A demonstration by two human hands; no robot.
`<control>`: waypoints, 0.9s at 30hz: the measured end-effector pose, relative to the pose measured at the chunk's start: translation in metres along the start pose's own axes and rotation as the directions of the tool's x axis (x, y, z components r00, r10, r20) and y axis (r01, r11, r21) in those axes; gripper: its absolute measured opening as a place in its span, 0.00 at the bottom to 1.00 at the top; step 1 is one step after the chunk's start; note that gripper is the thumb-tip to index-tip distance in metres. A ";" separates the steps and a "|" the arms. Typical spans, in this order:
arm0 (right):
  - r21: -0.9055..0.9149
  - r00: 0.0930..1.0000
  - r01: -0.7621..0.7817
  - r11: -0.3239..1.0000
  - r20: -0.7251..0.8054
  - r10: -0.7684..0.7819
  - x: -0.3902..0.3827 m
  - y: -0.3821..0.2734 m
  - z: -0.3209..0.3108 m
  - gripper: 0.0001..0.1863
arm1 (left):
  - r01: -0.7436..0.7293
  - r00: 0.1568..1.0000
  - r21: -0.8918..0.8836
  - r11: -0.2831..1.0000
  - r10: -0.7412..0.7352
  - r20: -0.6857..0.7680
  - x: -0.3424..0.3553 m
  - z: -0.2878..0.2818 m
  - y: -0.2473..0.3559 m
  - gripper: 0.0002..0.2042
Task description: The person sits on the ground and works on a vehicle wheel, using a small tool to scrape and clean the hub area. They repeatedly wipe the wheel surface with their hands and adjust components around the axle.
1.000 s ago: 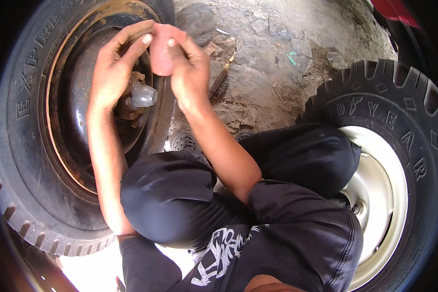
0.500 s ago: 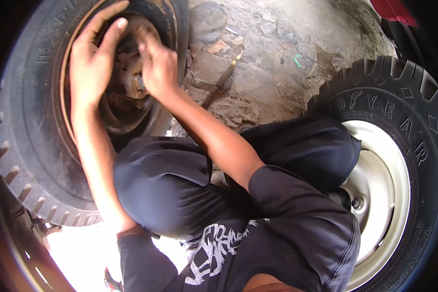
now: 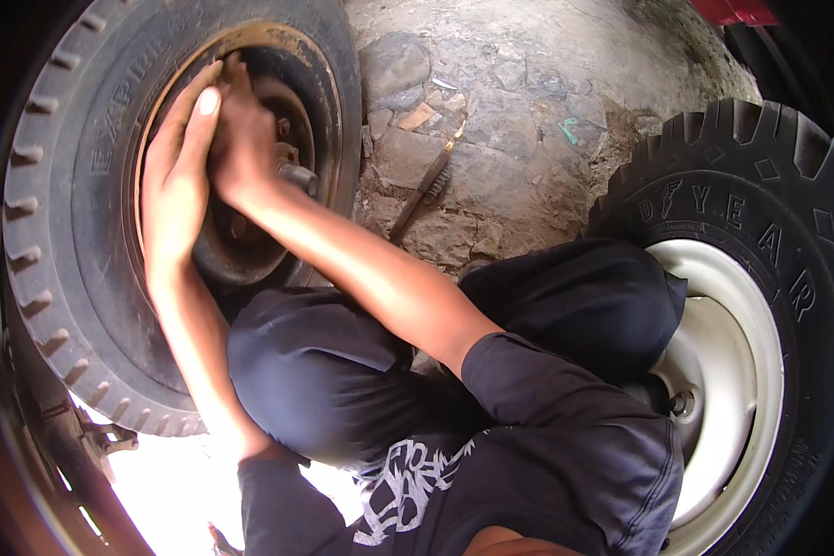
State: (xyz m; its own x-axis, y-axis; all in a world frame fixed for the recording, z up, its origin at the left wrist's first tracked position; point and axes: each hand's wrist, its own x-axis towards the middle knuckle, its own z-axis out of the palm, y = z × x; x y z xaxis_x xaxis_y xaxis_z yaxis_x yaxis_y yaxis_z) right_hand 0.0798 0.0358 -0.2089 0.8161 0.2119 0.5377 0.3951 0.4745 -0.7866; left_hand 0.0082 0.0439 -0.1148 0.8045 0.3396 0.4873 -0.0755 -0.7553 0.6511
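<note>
A large black tyre (image 3: 69, 232) stands at the left, mounted on a rusty-edged steel wheel rim (image 3: 292, 42). My left hand (image 3: 178, 153) lies along the rim's left inner side with its fingers stretched upward and together. My right hand (image 3: 239, 139) is inside the rim's hollow, close beside the left fingers, and blurred by motion. Its fingertips are partly hidden, so I cannot see whether they hold anything. Just right of my right wrist the metal hub end (image 3: 298, 180) sticks out of the wheel's centre, with bolts around it.
A second tyre (image 3: 788, 185) with a cream-white wheel (image 3: 704, 259) is at the right, beside my bent knee. On the rough stone floor (image 3: 500, 167) lie a thin dark brush (image 3: 423, 193), a brownish chip (image 3: 417, 116) and a green scrap (image 3: 568, 131). Something red (image 3: 737, 11) shows at the top right.
My right hand has moved left from beside the hub to next to my left fingers. The left hand has shifted slightly down and right, its thumb now nearer the fingers.
</note>
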 end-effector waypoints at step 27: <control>-0.450 0.983 0.048 0.892 0.179 0.037 -0.040 -0.034 0.008 0.46 | -0.264 0.862 0.889 0.374 0.505 0.043 0.006 -0.096 0.089 0.14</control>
State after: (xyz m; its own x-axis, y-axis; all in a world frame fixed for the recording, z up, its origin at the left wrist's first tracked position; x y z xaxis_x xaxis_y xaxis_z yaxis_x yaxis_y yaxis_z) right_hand 0.0303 0.0176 -0.2010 0.7413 0.3792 0.5538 0.5815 0.0492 -0.8121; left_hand -0.0506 0.0321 0.0020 0.6807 -0.1131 0.7238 0.2836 -0.8703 -0.4027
